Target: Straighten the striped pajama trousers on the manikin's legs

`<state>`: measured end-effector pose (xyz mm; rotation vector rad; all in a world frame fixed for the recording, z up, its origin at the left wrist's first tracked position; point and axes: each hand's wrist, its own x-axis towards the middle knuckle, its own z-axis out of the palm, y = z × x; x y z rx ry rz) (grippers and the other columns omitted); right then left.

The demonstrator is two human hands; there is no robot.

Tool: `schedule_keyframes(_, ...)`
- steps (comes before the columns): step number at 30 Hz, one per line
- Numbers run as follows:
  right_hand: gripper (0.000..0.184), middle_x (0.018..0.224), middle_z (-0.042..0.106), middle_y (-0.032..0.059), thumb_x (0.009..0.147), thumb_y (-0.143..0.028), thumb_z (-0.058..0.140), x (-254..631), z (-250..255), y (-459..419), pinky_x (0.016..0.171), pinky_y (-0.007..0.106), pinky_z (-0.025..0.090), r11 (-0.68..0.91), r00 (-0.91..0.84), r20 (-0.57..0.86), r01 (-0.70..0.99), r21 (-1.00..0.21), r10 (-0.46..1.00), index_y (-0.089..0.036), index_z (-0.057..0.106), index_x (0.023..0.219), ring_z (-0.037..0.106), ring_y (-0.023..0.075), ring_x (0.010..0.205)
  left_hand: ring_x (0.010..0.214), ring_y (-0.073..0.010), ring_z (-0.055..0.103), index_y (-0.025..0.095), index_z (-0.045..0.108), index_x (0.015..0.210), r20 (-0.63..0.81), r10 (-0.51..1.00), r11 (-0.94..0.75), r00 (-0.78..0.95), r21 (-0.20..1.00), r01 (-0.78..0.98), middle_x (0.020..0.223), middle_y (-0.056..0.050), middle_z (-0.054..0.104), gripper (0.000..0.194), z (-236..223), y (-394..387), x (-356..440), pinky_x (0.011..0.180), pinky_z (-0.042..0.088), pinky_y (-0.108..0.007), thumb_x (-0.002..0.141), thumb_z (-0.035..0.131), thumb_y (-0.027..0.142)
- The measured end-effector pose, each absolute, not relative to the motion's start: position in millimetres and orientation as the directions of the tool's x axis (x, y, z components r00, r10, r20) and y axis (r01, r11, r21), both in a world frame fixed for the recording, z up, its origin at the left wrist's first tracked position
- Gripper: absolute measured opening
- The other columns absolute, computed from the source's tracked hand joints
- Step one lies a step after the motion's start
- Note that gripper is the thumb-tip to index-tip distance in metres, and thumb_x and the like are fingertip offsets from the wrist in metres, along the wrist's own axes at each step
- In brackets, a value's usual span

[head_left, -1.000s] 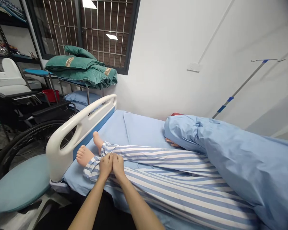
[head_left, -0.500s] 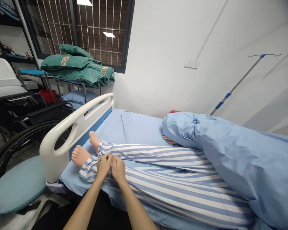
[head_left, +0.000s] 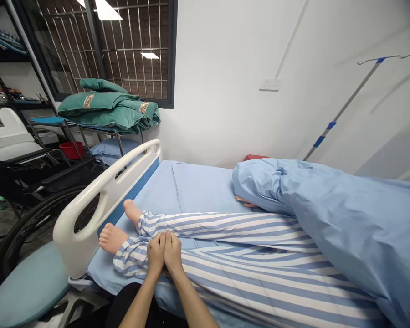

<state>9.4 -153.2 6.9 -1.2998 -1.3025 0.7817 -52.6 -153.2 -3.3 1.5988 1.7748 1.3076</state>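
Observation:
Two legs in blue-and-white striped trousers (head_left: 225, 223) lie along the bed, with smooth, manikin-like bare feet (head_left: 112, 238) at the left end. My left hand (head_left: 156, 252) and my right hand (head_left: 172, 250) rest side by side, touching, on the near lower leg just above the ankle cuff. Both are closed, fingers curled round the striped trouser leg, their tips hidden from view. A light-blue quilt (head_left: 345, 218) is folded back over the upper body at the right. Fingers of another hand (head_left: 248, 202) stick out from under its edge.
A white footboard (head_left: 78, 228) closes the bed's left end. Beside it stand a wheelchair (head_left: 44, 177) and a round teal seat (head_left: 30, 287). Green folded bedding (head_left: 105, 109) is piled under the barred window. A drip pole (head_left: 345, 109) leans into view at the right.
My hands have drawn closer together and moved slightly up the leg, away from the foot. The view has tilted a little upward. The legs lie much as before.

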Motion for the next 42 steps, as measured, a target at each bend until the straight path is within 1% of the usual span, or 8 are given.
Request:
schedule_keyframes(4, 0.038, 0.054, 0.053, 0.0006, 0.087, -0.036, 0.032, 14, 15, -154, 0.05, 0.024, 0.029, 0.201, 0.173, 0.259, 0.296, -0.934, 0.95, -0.018, 0.048, 0.058, 0.046, 0.0125, 0.051, 0.053, -0.0111, 0.044, 0.018, 0.043, 0.057, 0.31, 0.916, -0.11, -0.256, 0.806, 0.582, 0.052, 0.001, 0.048, 0.035, 0, -154, -53, 0.056, 0.03, -0.022, 0.083, 0.031, 0.037)
schedule_keyframes(10, 0.04, 0.053, 0.052, 0.0004, 0.089, -0.036, 0.029, 34, 45, -172, 0.052, 0.025, 0.024, 0.315, 0.086, 0.405, 0.491, -0.812, 0.91, -0.018, 0.051, 0.061, 0.044, 0.012, 0.05, 0.051, -0.0104, 0.042, 0.018, 0.047, 0.053, 0.266, 0.943, -0.067, -0.2, 0.74, 0.669, 0.05, 0.001, 0.05, 0.034, 7, -161, -49, 0.053, 0.026, -0.021, 0.08, 0.036, 0.035)
schedule_keyframes(17, 0.04, 0.055, 0.056, 0.0017, 0.089, -0.037, 0.03, 35, 11, -179, 0.051, 0.025, 0.021, 0.274, 0.095, 0.382, 0.543, -0.794, 0.919, -0.019, 0.055, 0.065, 0.045, 0.013, 0.05, 0.053, -0.011, 0.043, 0.018, 0.048, 0.053, 0.289, 0.936, -0.068, -0.2, 0.708, 0.703, 0.052, 0.0, 0.051, 0.03, 7, -163, -51, 0.054, 0.026, -0.022, 0.079, 0.038, 0.031)
schedule_keyframes(23, 0.041, 0.057, 0.053, 0.0008, 0.089, -0.037, 0.026, 41, 11, -172, 0.052, 0.023, 0.029, 0.304, 0.116, 0.369, 0.372, -0.877, 0.922, -0.017, 0.052, 0.063, 0.044, 0.0126, 0.054, 0.05, -0.009, 0.039, 0.017, 0.041, 0.049, 0.193, 0.973, -0.117, -0.128, 0.888, 0.445, 0.048, 0.003, 0.042, 0.032, 23, -144, -36, 0.051, 0.028, -0.021, 0.076, 0.039, 0.033)
schedule_keyframes(28, 0.04, 0.055, 0.051, -0.0003, 0.087, -0.039, 0.031, 46, 9, -170, 0.052, 0.022, 0.032, 0.283, 0.18, 0.324, 0.22, -0.934, 0.929, -0.017, 0.048, 0.059, 0.043, 0.0118, 0.054, 0.05, -0.0095, 0.04, 0.017, 0.043, 0.053, 0.166, 0.947, -0.117, -0.274, 0.975, 0.187, 0.048, 0.003, 0.042, 0.032, 20, -149, -16, 0.051, 0.033, -0.021, 0.077, 0.038, 0.038)
schedule_keyframes(33, 0.038, 0.058, 0.055, 0.0016, 0.084, -0.041, 0.034, 48, 14, -165, 0.053, 0.022, 0.035, 0.262, 0.191, 0.293, 0.174, -0.949, 0.937, -0.016, 0.051, 0.06, 0.046, 0.0123, 0.055, 0.062, -0.0142, 0.051, 0.017, 0.054, 0.063, 0.272, 0.932, -0.153, -0.238, 0.893, 0.423, 0.061, -0.004, 0.057, 0.035, 9, -163, -13, 0.064, 0.037, -0.026, 0.082, 0.032, 0.037)
schedule_keyframes(39, 0.039, 0.049, 0.044, -0.0026, 0.085, -0.039, 0.035, 59, 38, -169, 0.048, 0.022, 0.027, 0.25, 0.155, 0.309, 0.315, -0.916, 0.938, -0.017, 0.043, 0.053, 0.038, 0.0099, 0.048, 0.063, -0.0139, 0.053, 0.018, 0.056, 0.064, 0.266, 0.952, -0.142, -0.15, 0.821, 0.552, 0.065, -0.005, 0.061, 0.038, 13, -169, -12, 0.063, 0.035, -0.024, 0.085, 0.029, 0.034)
schedule_keyframes(42, 0.039, 0.051, 0.047, -0.0015, 0.086, -0.038, 0.034, 64, 30, -174, 0.05, 0.023, 0.027, 0.253, 0.141, 0.334, 0.406, -0.878, 0.932, -0.017, 0.046, 0.055, 0.04, 0.0106, 0.05, 0.062, -0.0134, 0.053, 0.018, 0.055, 0.065, 0.26, 0.953, -0.126, -0.153, 0.803, 0.582, 0.065, -0.005, 0.061, 0.037, 12, -172, -11, 0.063, 0.034, -0.024, 0.085, 0.028, 0.034)
